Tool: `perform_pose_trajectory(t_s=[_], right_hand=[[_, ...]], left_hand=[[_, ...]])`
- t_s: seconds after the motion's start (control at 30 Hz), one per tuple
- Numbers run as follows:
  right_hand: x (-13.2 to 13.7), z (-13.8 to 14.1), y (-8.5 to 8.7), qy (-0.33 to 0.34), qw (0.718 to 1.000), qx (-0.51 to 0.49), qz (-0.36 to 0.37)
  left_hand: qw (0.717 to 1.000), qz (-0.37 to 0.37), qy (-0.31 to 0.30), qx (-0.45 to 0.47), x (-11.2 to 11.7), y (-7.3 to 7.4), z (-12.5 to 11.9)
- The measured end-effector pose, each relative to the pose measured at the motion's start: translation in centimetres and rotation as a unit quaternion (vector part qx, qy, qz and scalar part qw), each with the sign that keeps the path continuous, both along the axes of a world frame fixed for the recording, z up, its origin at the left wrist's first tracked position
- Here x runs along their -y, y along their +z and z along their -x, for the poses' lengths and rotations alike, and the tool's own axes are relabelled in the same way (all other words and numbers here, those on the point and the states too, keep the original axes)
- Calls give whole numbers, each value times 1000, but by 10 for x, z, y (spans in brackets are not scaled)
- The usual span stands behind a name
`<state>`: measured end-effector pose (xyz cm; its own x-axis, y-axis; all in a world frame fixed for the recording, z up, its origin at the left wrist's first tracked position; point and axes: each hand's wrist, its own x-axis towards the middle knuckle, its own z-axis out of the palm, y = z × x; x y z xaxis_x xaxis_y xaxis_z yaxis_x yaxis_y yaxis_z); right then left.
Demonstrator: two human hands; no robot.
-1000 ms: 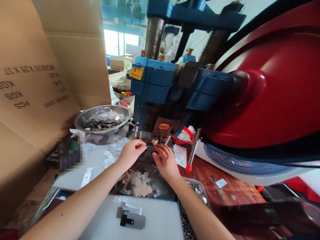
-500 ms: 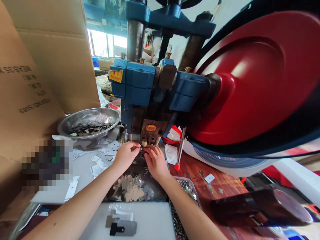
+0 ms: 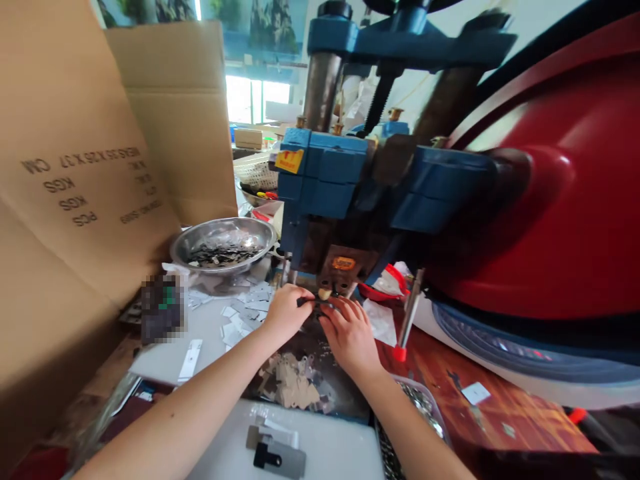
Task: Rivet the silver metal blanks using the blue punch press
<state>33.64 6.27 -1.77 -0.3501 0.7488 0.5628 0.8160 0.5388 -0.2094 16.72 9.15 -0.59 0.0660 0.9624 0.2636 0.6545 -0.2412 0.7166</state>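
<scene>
My left hand (image 3: 289, 312) pinches a small dark flat metal piece (image 3: 303, 302) at the foot of a blue press (image 3: 323, 170). Close beside it, my right hand (image 3: 351, 335) has its fingers bent together at the same spot, under the press's lower block (image 3: 345, 263). What the right fingertips grip is hidden. Just below the hands lies a heap of thin metal plates (image 3: 297, 383). Several flat blanks (image 3: 240, 323) are scattered on the grey surface left of the hands.
A steel bowl (image 3: 183, 250) of dark pieces stands at left, near a cardboard box (image 3: 195, 147). A large red wheel (image 3: 565, 220) fills the right. A red-tipped lever (image 3: 411, 320) hangs right of my hands. A bin of small metal parts (image 3: 423, 407) sits under my right forearm.
The view has swung left, so the press, bowl and hands appear farther right. Both hands stay together at the press, and the dark piece at my left fingers shows more clearly.
</scene>
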Motion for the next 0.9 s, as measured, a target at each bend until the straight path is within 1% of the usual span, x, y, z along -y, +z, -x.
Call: perform_pose_trajectory(t_s=[0.13,0.3,0.43,0.53,0.63,0.77,0.9], right_hand=[[-5,1,-4,17,999,-37,4],[-12,3,-8,42,996,-73,23],[-21,2,-11,44,989,-134,51],[-24,0,-13,42,985,-155,63],[-23,-1,-12,43,984,-157,69],[-17,1,-6,47,985,-150,77],[-12,1,-2,50,982,-161,89]], left_hand=[[1000,-7,13,-1,2,-1,0],[1000,-13,7,-1,2,-2,0],[1000,-20,7,-2,4,-1,0],[1000,-25,9,-2,8,2,0],[1000,-27,6,1,13,6,0],[1000,-13,-15,21,22,12,7],[998,19,1,52,24,12,21]])
